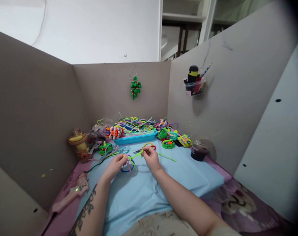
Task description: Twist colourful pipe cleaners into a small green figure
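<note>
My left hand [117, 165] is closed in a pinch on a bright yellow-green pipe cleaner [136, 155]. Its other side is pinched by my right hand [151, 158], and a green tail sticks out to the right. Just below hangs a ring of blue pipe cleaner [128, 168] with a pink strand across it, close to my left fingertips; whether it is joined to the green piece I cannot tell. Behind my right fingers lie scissors [137, 151] with dark blades, partly hidden. A loop of red and yellow [152, 146] shows beside them.
A blue tray [136, 138] heaped with pipe cleaners stands behind my hands. Finished fuzzy pieces [168, 143] lie right of it, near a lidded cup [198, 152]. At left are a drink cup [80, 147] and a pink glue gun [71, 196] with a green light. Grey panels enclose the table.
</note>
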The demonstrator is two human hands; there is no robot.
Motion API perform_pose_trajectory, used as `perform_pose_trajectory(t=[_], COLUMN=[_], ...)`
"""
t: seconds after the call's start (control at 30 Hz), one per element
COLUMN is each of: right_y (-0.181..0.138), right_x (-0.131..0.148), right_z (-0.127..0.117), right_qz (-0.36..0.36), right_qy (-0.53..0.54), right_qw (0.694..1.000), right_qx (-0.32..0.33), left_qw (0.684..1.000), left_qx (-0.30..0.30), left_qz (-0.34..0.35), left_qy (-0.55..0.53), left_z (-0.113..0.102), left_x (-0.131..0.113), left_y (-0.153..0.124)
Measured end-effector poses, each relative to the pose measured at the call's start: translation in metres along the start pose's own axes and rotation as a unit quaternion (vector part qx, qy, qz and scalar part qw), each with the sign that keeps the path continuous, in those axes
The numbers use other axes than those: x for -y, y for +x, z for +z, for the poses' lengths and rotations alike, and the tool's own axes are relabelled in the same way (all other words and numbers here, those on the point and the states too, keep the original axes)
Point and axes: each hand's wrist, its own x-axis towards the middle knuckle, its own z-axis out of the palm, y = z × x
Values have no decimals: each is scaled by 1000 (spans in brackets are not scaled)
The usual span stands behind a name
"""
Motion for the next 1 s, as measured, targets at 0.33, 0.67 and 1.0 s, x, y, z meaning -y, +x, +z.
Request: perform_pose_trajectory(t=[0.33,0.67,1.0], right_y=[1,1,-1], right_x=[0,2,4], right_z=[4,5,7], right_qz=[46,54,212], right_qy=[65,81,172], right_qw=[997,995,962], right_qx=[2,-2,24], left_qw=[1000,1000,999], left_qx=[28,11,50], left_qz=[0,5,8], left_qy=[0,2,-7], left_z=[0,0,0], left_x=[4,-1,-2], left_y=[1,-1,-1])
